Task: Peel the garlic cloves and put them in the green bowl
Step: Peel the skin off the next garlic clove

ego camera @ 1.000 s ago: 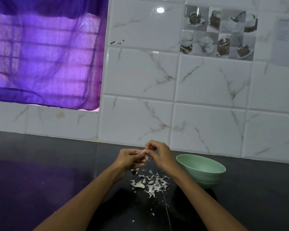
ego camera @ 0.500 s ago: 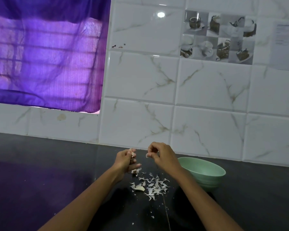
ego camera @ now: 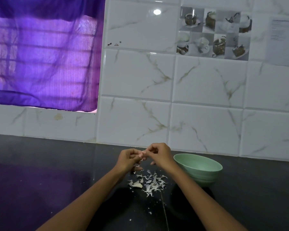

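Just left of the round pale-green plastic bowl point(ego camera: 200, 169), the two hands meet above the dark glossy desk point(ego camera: 40, 180), fingertips touching. The left hand point(ego camera: 128, 160) has its fingers curled around a small pale garlic clove point(ego camera: 141, 155), of which only a whitish sliver shows between the knuckles; the right hand point(ego camera: 158, 155) pinches at the same clove with thumb and forefinger, its other fingers curled. How much skin is left on the clove cannot be made out. Below the hands and left of the bowl lies a scatter of white papery garlic peels point(ego camera: 150, 182) on the desk, with what may be one larger clove-shaped piece point(ego camera: 138, 185) at its left edge. The bowl's inside is mostly hidden by its near wall. Both forearms are cut off by the lower frame edge.
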